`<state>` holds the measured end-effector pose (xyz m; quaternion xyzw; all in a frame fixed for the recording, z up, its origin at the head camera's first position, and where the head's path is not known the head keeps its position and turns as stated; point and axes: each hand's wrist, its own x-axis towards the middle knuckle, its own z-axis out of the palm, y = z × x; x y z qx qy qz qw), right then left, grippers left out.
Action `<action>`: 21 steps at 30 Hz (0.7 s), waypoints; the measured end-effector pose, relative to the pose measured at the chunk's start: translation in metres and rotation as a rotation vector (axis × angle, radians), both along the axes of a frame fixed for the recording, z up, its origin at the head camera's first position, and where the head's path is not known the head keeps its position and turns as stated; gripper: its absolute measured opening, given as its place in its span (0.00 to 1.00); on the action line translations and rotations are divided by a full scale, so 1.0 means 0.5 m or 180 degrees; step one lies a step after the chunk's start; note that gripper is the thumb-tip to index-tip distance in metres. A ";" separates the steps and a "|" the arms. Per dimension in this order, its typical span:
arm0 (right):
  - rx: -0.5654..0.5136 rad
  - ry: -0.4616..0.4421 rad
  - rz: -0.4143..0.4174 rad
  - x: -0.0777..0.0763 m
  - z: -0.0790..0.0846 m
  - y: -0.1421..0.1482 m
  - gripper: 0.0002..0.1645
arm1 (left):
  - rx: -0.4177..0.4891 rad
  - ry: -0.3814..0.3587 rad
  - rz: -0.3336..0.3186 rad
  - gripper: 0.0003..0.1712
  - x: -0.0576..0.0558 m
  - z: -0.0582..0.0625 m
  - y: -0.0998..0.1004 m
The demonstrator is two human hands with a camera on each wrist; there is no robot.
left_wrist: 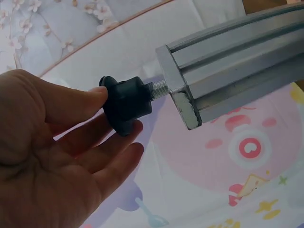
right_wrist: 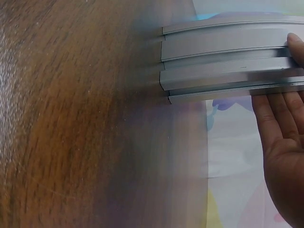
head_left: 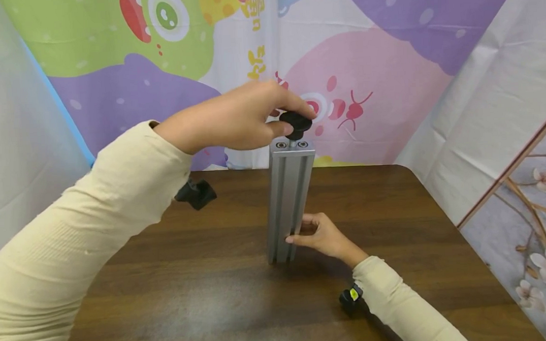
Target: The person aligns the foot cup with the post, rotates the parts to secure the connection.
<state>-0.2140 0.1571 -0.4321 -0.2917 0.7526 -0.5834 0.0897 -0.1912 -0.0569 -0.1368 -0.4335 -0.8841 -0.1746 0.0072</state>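
Observation:
An aluminium extrusion profile [head_left: 287, 205] with long grooves stands upright on the table. On its top end, a black star knob [left_wrist: 126, 99] sits on a threaded stud [left_wrist: 160, 89]; part of the thread shows between knob and end plate. My left hand [head_left: 238, 116] pinches the knob from above between thumb and fingers, and the left wrist view shows the other fingers spread below it. Low on the profile, my right hand [head_left: 321, 237] grips its sides, the thumb on the front face. In the right wrist view the profile's foot [right_wrist: 164, 61] meets the tabletop.
The brown wooden table [head_left: 191, 296] runs back to a printed cartoon cloth [head_left: 159, 89]. White cloth hangs at both sides, and a flower-patterned panel [head_left: 545, 230] stands at the right. Black camera mounts [head_left: 196, 194] are strapped to the wrists.

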 end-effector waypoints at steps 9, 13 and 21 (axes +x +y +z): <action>-0.0006 0.0024 0.0024 0.000 0.001 0.001 0.13 | 0.0010 -0.0073 -0.0154 0.25 -0.001 -0.004 -0.005; 0.0006 0.0051 0.0029 0.001 0.003 0.002 0.13 | 0.0137 0.0306 0.0162 0.33 0.005 -0.020 0.001; -0.0066 0.0037 0.0074 0.000 0.001 0.002 0.13 | 0.0341 0.1676 0.0799 0.32 0.010 -0.065 0.019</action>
